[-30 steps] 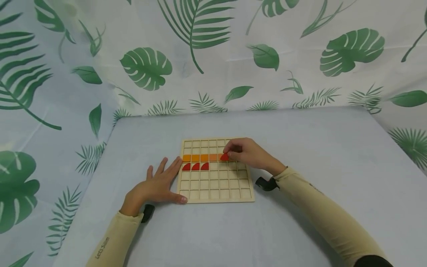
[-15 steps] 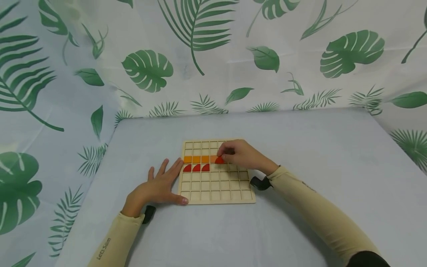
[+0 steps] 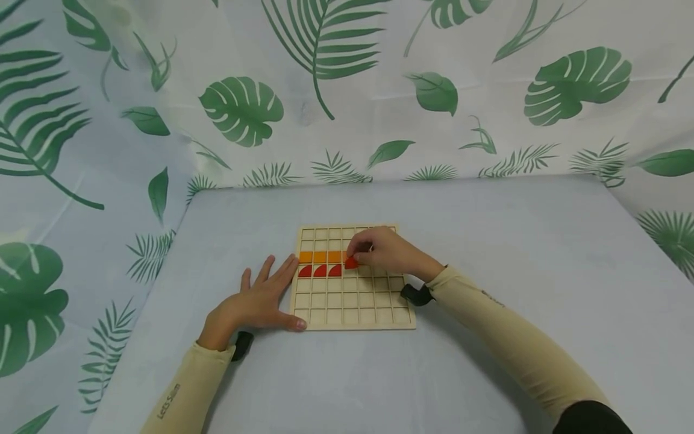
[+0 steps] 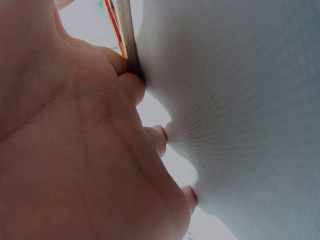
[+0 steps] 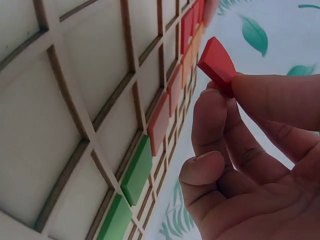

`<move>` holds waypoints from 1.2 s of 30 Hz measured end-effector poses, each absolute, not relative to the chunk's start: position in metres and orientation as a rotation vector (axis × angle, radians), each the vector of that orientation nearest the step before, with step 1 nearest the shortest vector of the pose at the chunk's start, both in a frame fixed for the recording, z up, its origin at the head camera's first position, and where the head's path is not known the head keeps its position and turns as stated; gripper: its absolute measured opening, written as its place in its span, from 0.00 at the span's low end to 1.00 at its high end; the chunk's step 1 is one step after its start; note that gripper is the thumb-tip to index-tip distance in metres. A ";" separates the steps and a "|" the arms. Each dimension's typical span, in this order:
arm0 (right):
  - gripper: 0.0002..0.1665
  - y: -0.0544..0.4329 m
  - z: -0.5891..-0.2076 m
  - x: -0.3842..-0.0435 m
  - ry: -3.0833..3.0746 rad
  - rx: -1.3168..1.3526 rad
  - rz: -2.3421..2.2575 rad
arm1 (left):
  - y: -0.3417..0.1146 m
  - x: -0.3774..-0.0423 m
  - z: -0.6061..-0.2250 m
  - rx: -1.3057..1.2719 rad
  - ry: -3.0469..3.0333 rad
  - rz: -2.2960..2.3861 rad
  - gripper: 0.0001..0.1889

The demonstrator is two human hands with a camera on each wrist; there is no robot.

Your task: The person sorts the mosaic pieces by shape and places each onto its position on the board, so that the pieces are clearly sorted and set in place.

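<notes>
A square wooden grid board (image 3: 352,316) lies on the table. My left hand (image 3: 255,304) is spread at its left side, with fingertips and thumb at the edge. In the left wrist view the palm (image 4: 85,130) shows beside the board's edge (image 4: 128,37). Between thumb and fingers my right hand (image 3: 393,250) pinches a red quarter-circle piece (image 5: 218,65), held close over the board just right of the row of red pieces (image 3: 320,270). Those lie below a row of orange tiles (image 3: 320,257), whose right part the right hand hides in the head view.
In the right wrist view, salmon tiles (image 5: 159,122) and green tiles (image 5: 136,172) continue the coloured row. Pale cloth (image 3: 488,229) covers the table. A leaf-print curtain (image 3: 347,138) rises behind it and on the left. Dark wrist cameras (image 3: 416,295) sit under both wrists.
My right hand has moved left and slightly toward me with the red piece, from over the coloured row to beside the red pieces. The left hand stays in place.
</notes>
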State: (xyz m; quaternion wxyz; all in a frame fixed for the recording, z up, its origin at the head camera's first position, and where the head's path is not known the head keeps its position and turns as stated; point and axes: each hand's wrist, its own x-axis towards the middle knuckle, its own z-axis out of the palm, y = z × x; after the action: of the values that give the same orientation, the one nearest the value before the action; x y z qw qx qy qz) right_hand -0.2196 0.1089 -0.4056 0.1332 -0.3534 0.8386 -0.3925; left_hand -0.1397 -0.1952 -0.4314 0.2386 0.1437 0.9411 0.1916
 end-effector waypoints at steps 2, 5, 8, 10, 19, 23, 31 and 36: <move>0.09 0.107 -0.407 -0.220 2.429 -1.031 -1.123 | -0.195 -0.140 -0.431 0.391 2.577 0.524 0.71; 0.10 0.105 -0.409 -0.220 2.439 -1.049 -1.099 | -0.195 -0.140 -0.431 0.392 2.576 0.525 0.71; 0.10 0.102 -0.411 -0.219 2.461 -1.081 -1.075 | -0.196 -0.140 -0.431 0.396 2.576 0.527 0.71; 0.10 0.101 -0.411 -0.218 2.475 -1.097 -1.051 | -0.196 -0.139 -0.430 0.402 2.572 0.536 0.71; 0.10 0.097 -0.414 -0.218 2.489 -1.127 -0.985 | -0.196 -0.138 -0.426 0.414 2.559 0.563 0.70; 0.10 0.097 -0.414 -0.218 2.498 -1.165 -0.965 | -0.196 -0.138 -0.426 0.408 2.557 0.572 0.70; 0.08 0.095 -0.415 -0.219 2.516 -1.185 -0.902 | -0.196 -0.139 -0.426 0.398 2.558 0.562 0.71; 0.06 0.095 -0.416 -0.219 2.542 -1.224 -0.874 | -0.196 -0.138 -0.424 0.403 2.553 0.575 0.71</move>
State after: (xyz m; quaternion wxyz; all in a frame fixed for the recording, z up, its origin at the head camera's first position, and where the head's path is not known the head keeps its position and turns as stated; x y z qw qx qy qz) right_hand -0.2185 0.0947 -0.4160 0.0937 -0.4127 0.8568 -0.2947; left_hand -0.1385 -0.1956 -0.4243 0.2446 0.1474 0.9349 0.2105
